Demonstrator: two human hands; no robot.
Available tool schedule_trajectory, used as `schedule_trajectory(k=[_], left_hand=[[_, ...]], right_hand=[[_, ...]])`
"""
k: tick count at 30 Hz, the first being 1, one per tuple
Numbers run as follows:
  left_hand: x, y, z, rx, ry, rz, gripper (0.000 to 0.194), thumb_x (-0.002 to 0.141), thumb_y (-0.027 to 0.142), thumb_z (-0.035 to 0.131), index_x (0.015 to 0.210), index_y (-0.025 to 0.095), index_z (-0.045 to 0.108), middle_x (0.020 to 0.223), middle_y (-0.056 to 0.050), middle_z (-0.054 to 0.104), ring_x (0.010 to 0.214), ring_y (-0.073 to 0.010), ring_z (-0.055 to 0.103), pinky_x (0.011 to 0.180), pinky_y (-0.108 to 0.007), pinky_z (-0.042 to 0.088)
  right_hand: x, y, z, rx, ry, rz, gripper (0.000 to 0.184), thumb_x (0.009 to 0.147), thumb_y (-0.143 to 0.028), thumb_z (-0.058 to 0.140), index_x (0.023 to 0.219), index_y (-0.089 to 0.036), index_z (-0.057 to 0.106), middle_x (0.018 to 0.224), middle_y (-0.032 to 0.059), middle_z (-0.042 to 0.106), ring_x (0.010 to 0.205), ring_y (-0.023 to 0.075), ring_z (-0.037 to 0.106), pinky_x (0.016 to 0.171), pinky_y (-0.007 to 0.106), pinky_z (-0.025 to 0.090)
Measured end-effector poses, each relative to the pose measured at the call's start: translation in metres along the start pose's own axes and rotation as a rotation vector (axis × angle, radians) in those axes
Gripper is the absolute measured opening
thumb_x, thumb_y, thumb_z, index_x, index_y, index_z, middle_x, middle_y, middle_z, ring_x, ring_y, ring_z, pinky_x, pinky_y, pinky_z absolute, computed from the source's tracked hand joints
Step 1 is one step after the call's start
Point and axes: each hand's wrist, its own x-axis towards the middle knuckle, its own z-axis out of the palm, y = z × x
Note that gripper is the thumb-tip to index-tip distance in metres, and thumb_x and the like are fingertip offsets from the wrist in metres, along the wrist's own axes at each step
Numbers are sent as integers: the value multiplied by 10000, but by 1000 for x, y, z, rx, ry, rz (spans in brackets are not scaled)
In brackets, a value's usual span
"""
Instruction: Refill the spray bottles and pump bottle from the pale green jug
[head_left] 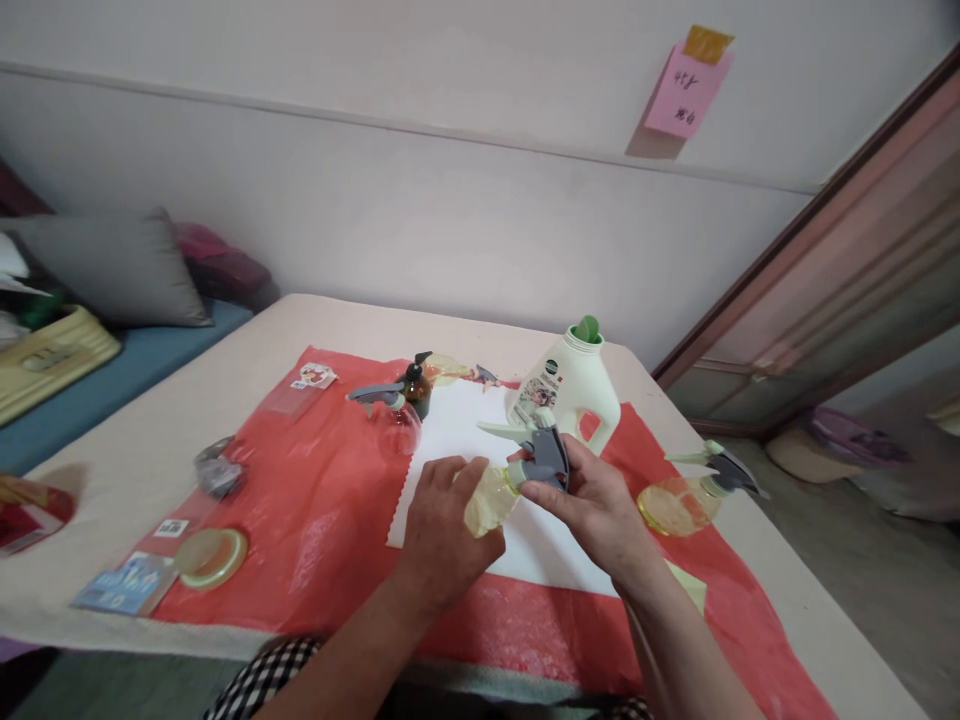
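In the middle of the head view, my left hand [450,520] is wrapped round the clear yellowish body of a spray bottle [489,500]. My right hand [592,495] grips the same bottle's grey trigger head [546,458], whose pale lever points left. The bottle is tilted over a white sheet [544,550]. Just behind it stands a large cream jug [574,385] with a green scoop-like piece [586,328] at its mouth. Right of my right hand is another yellow spray bottle [679,503], with a grey and pale green head.
A red plastic sheet [322,500] covers much of the table. On it are a clear spray bottle [397,425], a brown pump bottle [416,390], a round lid [211,557] and a blue packet [131,583]. A pink note [686,95] hangs on the wall.
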Motion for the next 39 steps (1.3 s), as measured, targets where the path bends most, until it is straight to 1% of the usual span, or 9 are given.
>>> schedule_trajectory(k=[3, 7, 11, 14, 18, 21, 28, 33, 39], left_hand=[[0, 0, 2, 69, 75, 44, 603, 710, 123, 655, 1301, 183, 557, 1159, -115, 615, 1092, -301, 558, 990, -478, 512], [2, 5, 6, 202, 203, 73, 545, 794, 132, 648, 1320, 207, 527, 1125, -110, 604, 1094, -301, 572, 1014, -492, 500], [2, 10, 9, 127, 185, 11, 571, 777, 148, 680, 1323, 202, 523, 1129, -106, 617, 1094, -299, 577, 994, -469, 512], [2, 13, 8, 7, 121, -108, 575, 725, 150, 707, 1278, 203, 560, 1126, -95, 632, 1085, -298, 588, 968, -462, 523], [6, 15, 0, -119, 50, -261, 563, 686, 175, 733, 1231, 221, 598, 1122, -76, 642, 1091, -299, 594, 964, -468, 527], [8, 15, -4, -128, 43, -286, 569, 679, 171, 733, 1232, 223, 609, 1115, -77, 643, 1092, -303, 592, 973, -478, 521], [8, 15, -2, -127, 58, -280, 590, 669, 143, 704, 1247, 213, 607, 1099, -83, 654, 1081, -309, 596, 989, -496, 502], [15, 17, -10, -304, -6, -451, 649, 610, 183, 745, 1246, 210, 620, 1155, -86, 660, 1143, -320, 577, 1036, -495, 460], [19, 8, -20, -747, -101, -632, 667, 605, 251, 814, 1243, 211, 629, 1118, -57, 689, 1014, -257, 636, 937, -408, 487]], right_hand=[[0, -1, 8, 8, 93, 24, 299, 748, -425, 847, 908, -223, 695, 824, -2, 678, 762, 174, 599, 698, 301, 481], [-4, -1, 35, -28, 415, 50, 333, 722, -457, 844, 794, -225, 616, 713, -37, 581, 678, 150, 505, 631, 285, 437], [-7, 6, 60, -18, 610, 48, 331, 756, -471, 810, 732, -227, 587, 669, -43, 550, 660, 150, 493, 643, 292, 458], [-6, 13, 65, 185, 511, 101, 297, 788, -480, 791, 907, -221, 705, 892, 18, 718, 858, 208, 627, 816, 356, 521], [-2, 18, 61, 499, 321, 145, 293, 780, -423, 794, 1008, -246, 744, 1143, 46, 749, 1153, 260, 637, 1033, 432, 471], [0, 16, 59, 558, 264, 163, 283, 759, -404, 797, 981, -239, 739, 1086, 53, 757, 1051, 250, 671, 995, 435, 491], [2, 15, 70, 571, 393, 187, 367, 687, -403, 894, 923, -235, 667, 870, 0, 734, 764, 170, 647, 781, 336, 531], [0, 18, 70, 639, 317, 159, 411, 800, -481, 793, 1124, -238, 725, 1214, 75, 740, 1163, 279, 646, 1054, 465, 465], [1, 27, 61, 816, 64, 200, 527, 786, -554, 778, 1245, -303, 721, 1446, 37, 633, 1419, 303, 478, 1217, 489, 304]])
